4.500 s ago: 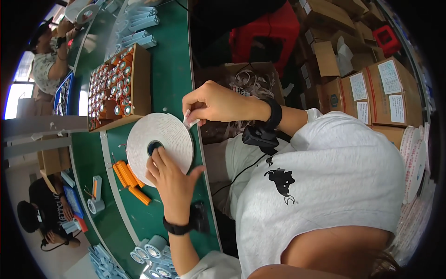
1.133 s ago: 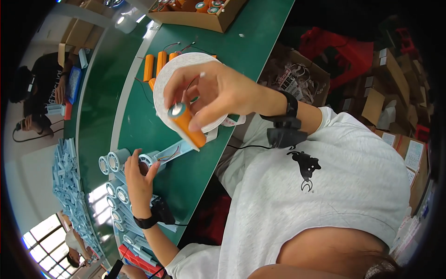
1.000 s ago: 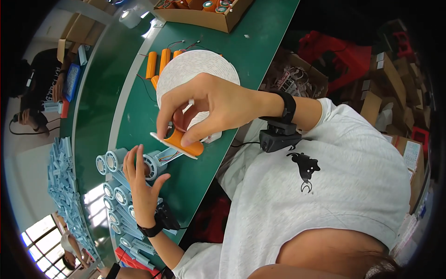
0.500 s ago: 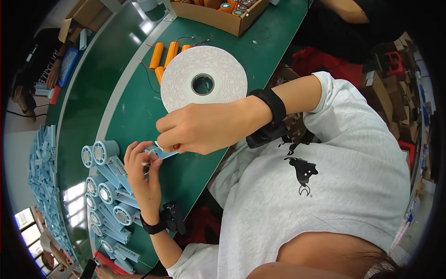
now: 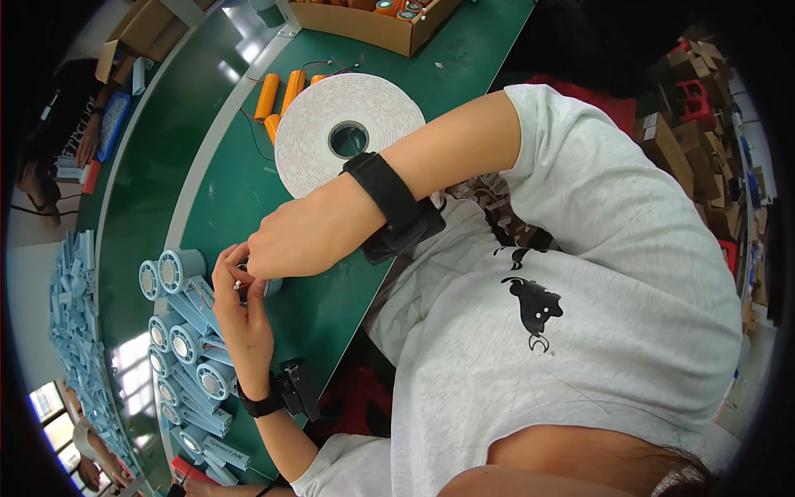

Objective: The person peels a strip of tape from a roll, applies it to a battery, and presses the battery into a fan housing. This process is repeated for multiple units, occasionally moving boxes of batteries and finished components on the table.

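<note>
My left hand (image 5: pixel 245 319) is closed around a light-blue plastic fan part (image 5: pixel 272 287), mostly hidden by my fingers. A small white wire connector (image 5: pixel 238 285) pokes out between those fingers. My right hand (image 5: pixel 302 236) is curled over the same part, its back to the camera; what its fingertips grip is hidden. Close to the left hand lie several light-blue handheld fans (image 5: pixel 187 341) with round heads. Beyond the right hand, a big white roll of tape (image 5: pixel 310 112) lies flat, partly covered by my wrist. Orange battery cells (image 5: pixel 266 98) with thin wires lie behind the roll.
A cardboard box (image 5: pixel 352 25) of orange cells stands at the far edge of the green table (image 5: pixel 319 319). Past a metal rail lies a heap of light-blue plastic pieces (image 5: pixel 79 331). Other people's hands (image 5: pixel 88 147) are at work at the far left.
My right hand has moved left and down, over my left fingers. The light-blue piece that showed between the hands is now mostly covered. The view has shifted slightly.
</note>
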`<state>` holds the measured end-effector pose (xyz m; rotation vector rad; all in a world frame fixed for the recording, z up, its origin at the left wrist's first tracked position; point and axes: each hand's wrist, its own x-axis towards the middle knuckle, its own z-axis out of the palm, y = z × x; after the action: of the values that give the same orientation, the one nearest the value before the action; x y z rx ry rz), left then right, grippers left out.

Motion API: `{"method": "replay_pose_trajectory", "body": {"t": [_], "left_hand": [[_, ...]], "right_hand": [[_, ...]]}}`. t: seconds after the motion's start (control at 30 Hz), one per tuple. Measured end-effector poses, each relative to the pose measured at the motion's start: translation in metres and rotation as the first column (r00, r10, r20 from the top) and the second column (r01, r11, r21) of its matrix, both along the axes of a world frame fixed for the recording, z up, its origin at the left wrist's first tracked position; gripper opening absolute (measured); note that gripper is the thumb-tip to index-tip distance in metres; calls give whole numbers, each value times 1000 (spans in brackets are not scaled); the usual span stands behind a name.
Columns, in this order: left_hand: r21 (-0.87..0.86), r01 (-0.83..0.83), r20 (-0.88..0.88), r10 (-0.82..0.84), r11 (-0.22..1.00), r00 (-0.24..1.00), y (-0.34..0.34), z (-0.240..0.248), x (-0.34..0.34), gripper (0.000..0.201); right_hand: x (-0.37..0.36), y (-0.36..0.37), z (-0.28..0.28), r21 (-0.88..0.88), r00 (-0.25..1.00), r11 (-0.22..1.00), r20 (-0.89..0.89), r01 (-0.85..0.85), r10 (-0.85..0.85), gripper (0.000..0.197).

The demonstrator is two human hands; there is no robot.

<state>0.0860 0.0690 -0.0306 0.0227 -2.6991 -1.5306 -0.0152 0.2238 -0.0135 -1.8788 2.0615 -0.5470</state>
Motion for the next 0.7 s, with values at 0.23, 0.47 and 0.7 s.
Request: {"method": "replay_pose_trajectory", "body": {"t": [0.23, 0.47, 0.7], "left_hand": [[-240, 39, -218, -93, 970, 972, -5, 4, 2, 34], [-533, -129, -289, -36, 836, 957, -21, 66, -25, 50], [-583, -61, -94, 6, 810, 996, -222, 24, -240, 49]], "right_hand": [[-5, -3, -8, 198, 996, 979, -91, 42, -25, 18], [-21, 76, 31, -662, 821, 488, 430, 569, -375, 53], [-59, 151, -8, 115, 238, 346, 526, 931, -816, 39]]}}
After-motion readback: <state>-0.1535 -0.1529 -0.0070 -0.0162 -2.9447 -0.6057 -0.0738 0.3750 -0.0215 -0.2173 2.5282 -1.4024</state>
